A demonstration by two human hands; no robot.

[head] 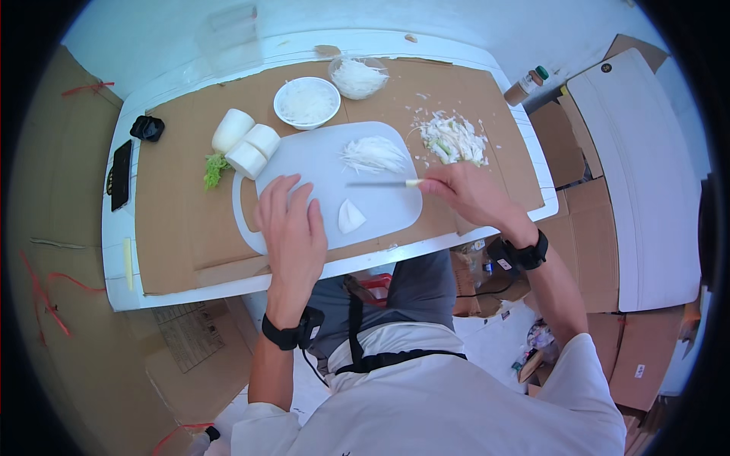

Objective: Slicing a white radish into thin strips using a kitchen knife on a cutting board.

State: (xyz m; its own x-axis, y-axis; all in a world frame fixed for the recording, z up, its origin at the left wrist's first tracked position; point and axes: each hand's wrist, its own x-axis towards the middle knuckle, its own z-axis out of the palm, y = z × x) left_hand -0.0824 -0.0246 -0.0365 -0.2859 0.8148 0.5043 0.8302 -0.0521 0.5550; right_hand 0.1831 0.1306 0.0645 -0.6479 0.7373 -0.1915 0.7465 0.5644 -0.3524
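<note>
My right hand (470, 191) holds a kitchen knife (379, 184) by its pale handle, the blade pointing left above a white plastic cutting board (302, 159). My left hand (292, 225) rests over the board's left part, palm down, fingers spread, with nothing seen in it. Between the hands, near the board's front edge, lies a white piece of radish (350, 216). A heap of thin white shreds (373, 154) lies at the board's right rear. Thick peeled white radish pieces (245, 159) sit at its left rear corner, beside a green leafy top (215, 170).
Behind the board stand a white bowl (307, 122) and a clear bowl (359, 94), both with white shreds. Peelings (453, 139) lie on the cardboard at right. A green-capped bottle (523, 86) stands at the table's right rear; a phone (121, 175) lies at the left edge.
</note>
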